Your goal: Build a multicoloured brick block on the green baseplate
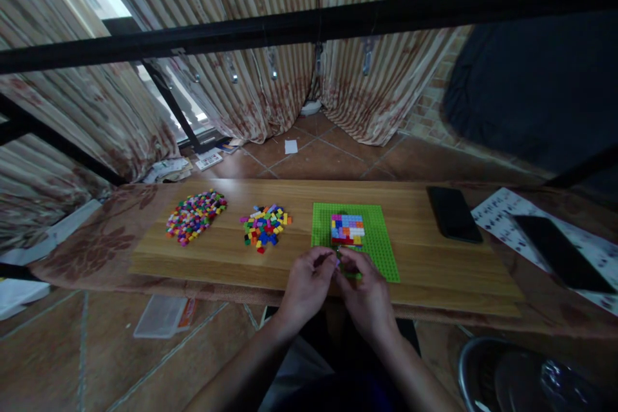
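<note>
Left hand (306, 280), right hand (367, 286), pinched piece (337, 263); green baseplate's edge (393, 267), open board (429, 277)

A multicoloured brick block (347, 230) stands on a flat green studded baseplate (381, 238). A tiny purplish piece (337, 264) is held near the block

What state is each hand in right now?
Left hand: fingers closed at a small purplish piece.
Right hand: closed there too; which holds it cannot be told.

single head-worn view, looking forward and down, wooden board (410, 270) fairly close, curtains (270, 90) farther off
</note>
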Tool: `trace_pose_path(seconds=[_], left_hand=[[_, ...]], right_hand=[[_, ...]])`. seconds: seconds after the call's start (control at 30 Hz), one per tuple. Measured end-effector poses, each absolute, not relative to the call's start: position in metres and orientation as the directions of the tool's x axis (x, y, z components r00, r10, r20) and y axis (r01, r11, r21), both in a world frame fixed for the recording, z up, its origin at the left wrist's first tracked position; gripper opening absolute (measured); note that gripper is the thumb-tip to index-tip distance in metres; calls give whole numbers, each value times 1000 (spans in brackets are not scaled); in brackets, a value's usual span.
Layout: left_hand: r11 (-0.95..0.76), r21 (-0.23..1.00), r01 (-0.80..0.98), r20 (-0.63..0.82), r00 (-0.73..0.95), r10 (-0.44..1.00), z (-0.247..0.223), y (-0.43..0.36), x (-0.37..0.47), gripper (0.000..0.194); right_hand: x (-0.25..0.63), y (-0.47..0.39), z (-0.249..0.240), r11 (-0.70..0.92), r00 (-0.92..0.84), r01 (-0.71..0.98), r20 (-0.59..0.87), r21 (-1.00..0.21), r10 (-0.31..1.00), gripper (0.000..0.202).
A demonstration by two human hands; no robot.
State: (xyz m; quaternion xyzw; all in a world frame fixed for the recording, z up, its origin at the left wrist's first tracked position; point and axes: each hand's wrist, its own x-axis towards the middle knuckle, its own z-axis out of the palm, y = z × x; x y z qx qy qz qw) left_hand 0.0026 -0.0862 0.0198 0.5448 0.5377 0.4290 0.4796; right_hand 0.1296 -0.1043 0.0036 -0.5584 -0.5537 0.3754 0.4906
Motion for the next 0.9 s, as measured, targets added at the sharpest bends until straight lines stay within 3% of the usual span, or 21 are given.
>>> trace_pose_path(seconds=[0.17, 0.3, 0.53, 0.9], left_hand=[[67, 983, 171, -76, 43, 996, 19, -86, 6, 16], [61, 980, 187, -70, 42, 997, 17, -77, 4, 19], [26, 908, 419, 3, -67, 998, 13, -45, 4, 24], [18, 878, 478, 14, -64, 998, 2, -25, 11, 16]], right_hand=[[136, -96, 0, 281, -62, 440, 283, -853, 957, 25], [140, -82, -6, 369, -73, 522, 391, -769, 917, 26], [144, -42, -18, 404, -56, 719, 531, -566, 846, 23], [143, -36, -28, 340, -2, 758, 520, -556, 854, 31]])
